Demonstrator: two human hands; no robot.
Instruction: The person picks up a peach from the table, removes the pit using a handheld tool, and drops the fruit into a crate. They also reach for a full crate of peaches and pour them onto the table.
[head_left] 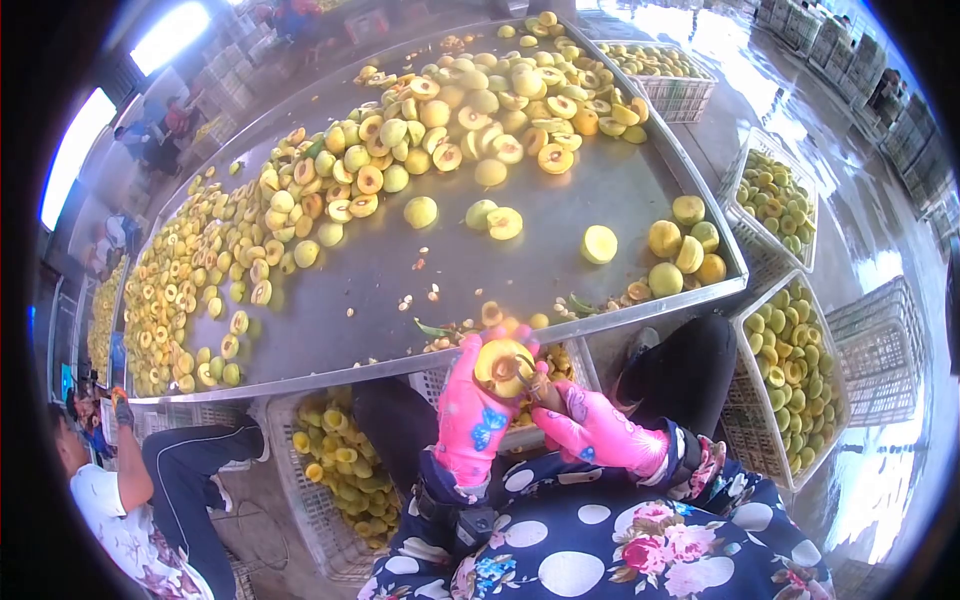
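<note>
My left hand [466,425], in a pink glove with a blue butterfly print, holds a cut yellow peach [497,362] with its cut face turned up. The fingers wrap around the fruit, just over the table's near edge. In the matching glove, my right hand [607,432] is closed on a small pitting tool [546,392] with a brownish handle. Its tip meets the middle of the cut face, at the dark pit hollow; the exact shape of the tip cannot be made out. Both hands are close together above a crate [588,368] between my knees.
A metal table [370,305] carries a large heap of peach halves [440,140], with pits and scraps along its near rim. Crates of peaches stand at the right [790,375] and lower left [345,470]. A person [150,500] sits at the left.
</note>
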